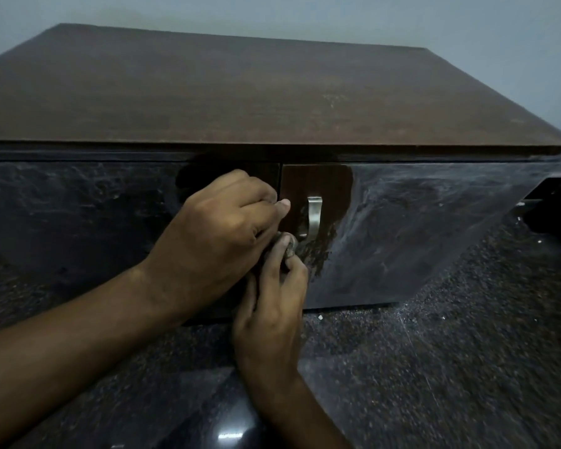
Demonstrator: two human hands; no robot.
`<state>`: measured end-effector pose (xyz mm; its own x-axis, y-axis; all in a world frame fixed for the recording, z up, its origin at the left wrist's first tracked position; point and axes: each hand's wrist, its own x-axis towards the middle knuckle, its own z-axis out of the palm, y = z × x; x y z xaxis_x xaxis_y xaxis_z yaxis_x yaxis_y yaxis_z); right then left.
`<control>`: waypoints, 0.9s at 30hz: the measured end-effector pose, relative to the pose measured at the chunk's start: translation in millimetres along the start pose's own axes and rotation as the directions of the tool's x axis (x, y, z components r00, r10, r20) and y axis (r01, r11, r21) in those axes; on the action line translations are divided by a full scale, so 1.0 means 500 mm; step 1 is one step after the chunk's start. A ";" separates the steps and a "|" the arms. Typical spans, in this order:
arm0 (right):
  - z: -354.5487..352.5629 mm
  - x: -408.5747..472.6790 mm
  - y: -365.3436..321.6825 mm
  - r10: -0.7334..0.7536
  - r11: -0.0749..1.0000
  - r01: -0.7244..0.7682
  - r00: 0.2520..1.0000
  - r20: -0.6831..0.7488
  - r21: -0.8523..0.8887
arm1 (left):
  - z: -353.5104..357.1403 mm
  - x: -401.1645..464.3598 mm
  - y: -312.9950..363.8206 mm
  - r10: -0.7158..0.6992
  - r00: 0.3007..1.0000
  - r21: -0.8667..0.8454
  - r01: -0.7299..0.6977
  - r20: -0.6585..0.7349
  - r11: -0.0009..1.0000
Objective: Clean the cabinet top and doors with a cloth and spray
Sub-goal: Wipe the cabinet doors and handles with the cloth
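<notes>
Now, near: right hand (269, 306) pinches a small grey wadded cloth (288, 246), soft, best held bunched | left hand (221, 222), fingers curled, holding nothing visible | dusty dark-brown cabinet door (418, 228), wiped patch around metal handle (314, 215) | far: brown cabinet top (256, 92), dull.

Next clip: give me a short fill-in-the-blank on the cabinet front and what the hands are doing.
1. The right hand pinches a small grey ____ against the door.
2. The metal handle sits on the ____ door.
3. The wiped-clean patch on that door surrounds the ____.
4. The cabinet top holds ____ objects.

Missing: cloth; right; handle; no
</notes>
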<state>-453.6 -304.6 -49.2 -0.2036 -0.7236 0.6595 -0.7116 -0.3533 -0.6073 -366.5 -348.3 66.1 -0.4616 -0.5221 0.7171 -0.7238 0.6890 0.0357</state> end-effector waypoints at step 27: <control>-0.037 0.076 0.012 -0.158 0.963 0.108 0.969 -0.190 -0.249 | -0.002 -0.006 -0.006 0.028 0.999 -0.052 -0.028 0.015 0.998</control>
<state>-478.1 -323.6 -19.7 -0.2130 -0.5329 0.8189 -0.8741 -0.2706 -0.4035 -362.1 -348.2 64.5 -0.4894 -0.5097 0.7076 -0.6834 0.7282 0.0519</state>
